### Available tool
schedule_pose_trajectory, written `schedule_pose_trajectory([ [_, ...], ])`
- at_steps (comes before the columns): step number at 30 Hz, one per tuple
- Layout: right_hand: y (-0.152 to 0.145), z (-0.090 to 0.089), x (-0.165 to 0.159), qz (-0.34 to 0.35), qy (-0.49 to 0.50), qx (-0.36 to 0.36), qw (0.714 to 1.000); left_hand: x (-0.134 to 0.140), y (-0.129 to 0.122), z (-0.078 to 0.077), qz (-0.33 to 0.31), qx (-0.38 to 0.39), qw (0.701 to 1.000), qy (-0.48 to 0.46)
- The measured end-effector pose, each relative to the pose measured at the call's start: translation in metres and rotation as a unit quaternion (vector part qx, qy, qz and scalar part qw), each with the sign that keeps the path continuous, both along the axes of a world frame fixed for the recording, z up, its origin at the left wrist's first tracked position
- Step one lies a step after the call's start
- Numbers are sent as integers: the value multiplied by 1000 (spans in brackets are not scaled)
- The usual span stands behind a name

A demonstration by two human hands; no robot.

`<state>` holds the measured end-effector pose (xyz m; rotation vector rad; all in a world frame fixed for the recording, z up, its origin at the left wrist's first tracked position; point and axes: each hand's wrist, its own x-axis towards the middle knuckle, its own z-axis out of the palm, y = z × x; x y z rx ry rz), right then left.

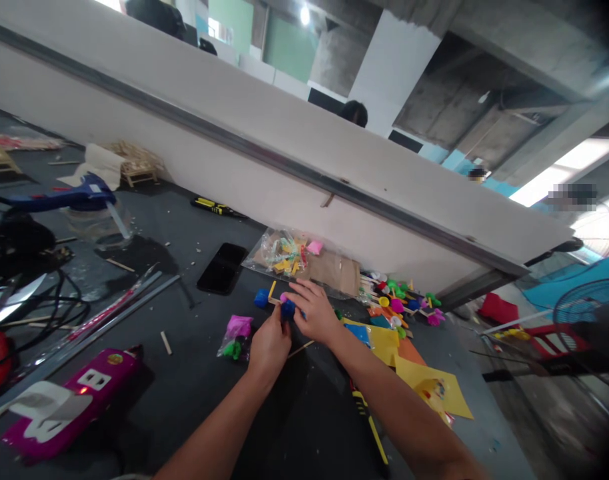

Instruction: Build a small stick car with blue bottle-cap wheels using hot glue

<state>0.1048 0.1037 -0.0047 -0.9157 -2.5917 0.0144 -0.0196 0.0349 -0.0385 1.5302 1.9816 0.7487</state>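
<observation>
In the middle of the dark table, my left hand (269, 348) pinches a small piece made of thin sticks and coloured lumps. My right hand (315, 312) is on its right side, thumb and fingers closed around a dark blue lump (287, 309). A pink bit (284, 297) shows just above that lump. A yellow stick (272, 289) stands up at the left, beside another blue lump (261, 298). How the parts join is partly hidden by my fingers. Left of my left hand lies a clear bag (236, 337) holding pink and green material.
A phone (222, 268), a clear packet (297, 257) and a pile of colourful pieces (402, 297) lie beyond my hands. Yellow sheets (452, 387) and a black-yellow tool (369, 427) are at right. A purple power strip (79, 400) and a blue glue gun (92, 192) are at left.
</observation>
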Motion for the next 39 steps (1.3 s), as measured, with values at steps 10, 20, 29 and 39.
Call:
schedule_pose_trajectory([
  [10,0,3,0,-8,13,-6,1000,-1,1,4,-7,-21,1000,8],
  [20,0,4,-1,1,17,-2,1000,-1,1,4,-7,-24,1000,8],
  [29,2,2,-2,3,25,2,1000,-1,1,3,-3,-27,1000,-11],
  [39,2,3,-1,0,26,8,1000,-2,1,4,-11,-41,999,-14],
])
